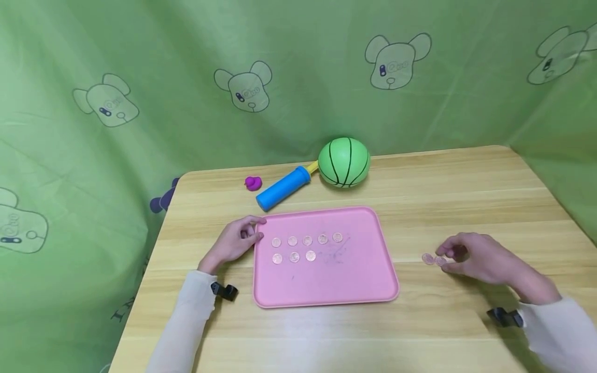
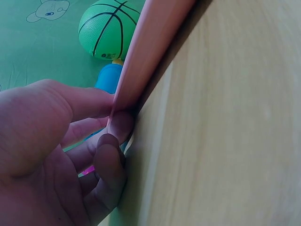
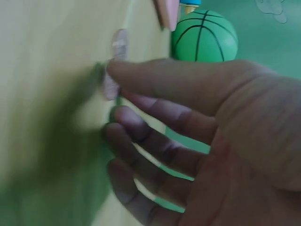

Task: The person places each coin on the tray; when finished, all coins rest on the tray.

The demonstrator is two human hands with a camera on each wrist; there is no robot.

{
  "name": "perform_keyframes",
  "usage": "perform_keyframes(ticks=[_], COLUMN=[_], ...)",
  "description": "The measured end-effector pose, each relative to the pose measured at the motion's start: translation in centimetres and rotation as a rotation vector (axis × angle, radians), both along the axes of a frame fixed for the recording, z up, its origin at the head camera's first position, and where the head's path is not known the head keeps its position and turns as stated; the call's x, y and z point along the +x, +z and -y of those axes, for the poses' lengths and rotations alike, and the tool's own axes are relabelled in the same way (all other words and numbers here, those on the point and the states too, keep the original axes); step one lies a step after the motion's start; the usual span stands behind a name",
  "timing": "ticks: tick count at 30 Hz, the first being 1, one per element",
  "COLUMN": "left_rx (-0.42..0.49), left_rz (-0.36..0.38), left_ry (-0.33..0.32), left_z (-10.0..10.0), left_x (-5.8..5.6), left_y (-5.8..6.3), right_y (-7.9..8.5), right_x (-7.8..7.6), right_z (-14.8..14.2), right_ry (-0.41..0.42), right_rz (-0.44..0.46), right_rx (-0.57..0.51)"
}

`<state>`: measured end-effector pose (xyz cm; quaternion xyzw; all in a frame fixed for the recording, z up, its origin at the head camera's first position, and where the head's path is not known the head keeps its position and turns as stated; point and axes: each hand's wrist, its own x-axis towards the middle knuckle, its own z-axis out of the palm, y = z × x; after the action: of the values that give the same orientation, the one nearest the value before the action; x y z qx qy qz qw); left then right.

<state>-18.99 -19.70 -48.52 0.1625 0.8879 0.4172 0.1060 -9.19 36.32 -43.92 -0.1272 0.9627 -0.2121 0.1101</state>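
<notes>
My left hand (image 1: pixel 235 240) holds the upper left corner of a pink tray (image 1: pixel 354 280). In the left wrist view, the thumb and a finger pinch the tray's rim (image 2: pixel 141 61). Several coins lie in the tray in two rows, a back row with a coin (image 1: pixel 307 241) at its middle and a shorter front row with a coin (image 1: pixel 294 257). My right hand (image 1: pixel 485 259) is low over the table right of the tray, its thumb and forefinger pinching a coin (image 3: pixel 111 89). Against that coin lies another coin (image 1: pixel 427 258) on the wood.
Behind the tray, a blue pump (image 1: pixel 283 188) with a yellow end lies beside a green ball (image 1: pixel 344 162). A small purple duck (image 1: pixel 253 183) sits to their left. A green printed curtain (image 1: pixel 298 124) hangs along the back and left of the wooden table (image 1: pixel 466 202).
</notes>
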Motion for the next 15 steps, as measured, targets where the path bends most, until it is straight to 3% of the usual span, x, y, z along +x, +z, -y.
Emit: perform_keyframes(ticks=[4, 9, 15], left_rx=[0.006, 0.002, 0.004], left_rz=[0.007, 0.01, 0.012], left_ry=[0.003, 0.002, 0.002], left_z=[0.0, 0.0, -0.1], left_x=[0.0, 0.0, 0.0], left_y=[-0.1, -0.1, 0.1], right_y=[-0.6, -0.9, -1.2], right_x=[0.3, 0.1, -0.1], right_z=[-0.4, -0.8, -0.8], right_ry=[-0.021, -0.027, 0.0], right_rz=[-0.027, 0.005, -0.028], right_rx=[0.007, -0.015, -0.136])
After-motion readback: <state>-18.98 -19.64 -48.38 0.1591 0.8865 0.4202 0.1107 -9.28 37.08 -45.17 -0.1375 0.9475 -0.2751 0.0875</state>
